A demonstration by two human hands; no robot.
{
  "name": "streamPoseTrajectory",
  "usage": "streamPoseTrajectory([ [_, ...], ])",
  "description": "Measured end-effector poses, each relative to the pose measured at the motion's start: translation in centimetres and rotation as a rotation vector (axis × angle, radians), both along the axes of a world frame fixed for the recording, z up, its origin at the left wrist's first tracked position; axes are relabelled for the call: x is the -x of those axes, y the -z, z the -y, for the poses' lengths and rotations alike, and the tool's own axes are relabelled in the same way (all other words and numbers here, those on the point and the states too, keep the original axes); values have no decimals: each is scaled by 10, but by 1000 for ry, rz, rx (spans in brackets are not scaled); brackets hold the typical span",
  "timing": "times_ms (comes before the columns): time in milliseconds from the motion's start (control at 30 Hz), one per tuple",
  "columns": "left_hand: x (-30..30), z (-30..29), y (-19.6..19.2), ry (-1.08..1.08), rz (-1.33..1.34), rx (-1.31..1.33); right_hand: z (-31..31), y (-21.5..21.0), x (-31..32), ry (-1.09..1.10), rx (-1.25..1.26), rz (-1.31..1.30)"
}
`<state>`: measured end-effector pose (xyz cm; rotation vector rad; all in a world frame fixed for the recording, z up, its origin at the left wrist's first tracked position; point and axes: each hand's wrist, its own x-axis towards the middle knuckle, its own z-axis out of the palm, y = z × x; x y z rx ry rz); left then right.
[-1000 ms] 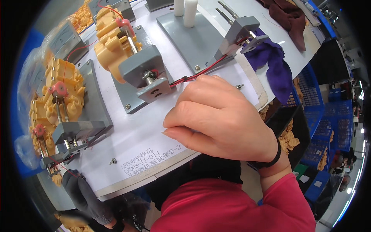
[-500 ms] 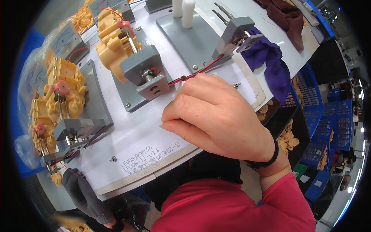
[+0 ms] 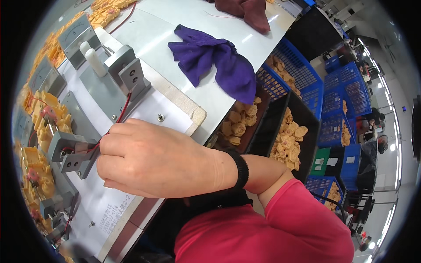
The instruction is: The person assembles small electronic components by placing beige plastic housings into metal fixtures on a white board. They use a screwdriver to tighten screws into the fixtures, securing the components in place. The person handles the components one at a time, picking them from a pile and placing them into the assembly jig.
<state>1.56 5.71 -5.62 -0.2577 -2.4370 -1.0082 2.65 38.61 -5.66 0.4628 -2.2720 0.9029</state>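
My right hand (image 3: 162, 162) reaches left across a white fixture board (image 3: 149, 116), a black band on its wrist and a red sleeve behind it. Its fingertips pinch a thin red wire (image 3: 125, 105) next to a grey metal clamp block (image 3: 70, 151). The wire runs up to a second grey bracket (image 3: 131, 74). Yellow plastic parts (image 3: 41, 120) sit in the fixtures just left of the clamp. My left hand is out of view.
Two white pegs (image 3: 94, 59) stand on a grey plate. A purple cloth (image 3: 219, 61) and a maroon cloth (image 3: 247, 11) lie on the table. Bins of yellow parts (image 3: 287, 140) and blue crates (image 3: 302, 79) stand to the right, below the table edge.
The view has swung to the right, showing the bins and crates. My right hand has shifted left along the wire to the grey clamp block, still pinching.
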Motion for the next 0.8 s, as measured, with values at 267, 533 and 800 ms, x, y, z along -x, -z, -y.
streamPoseTrajectory([
  [267,1,-1,-1,10,-44,-43,3,0,1,2,-5,-19],
  [533,0,-19,-11,40,-110,79,2,1,2,15,-3,-41],
  [800,2,-10,-6,61,-106,25,1,0,1,-20,-1,-38],
])
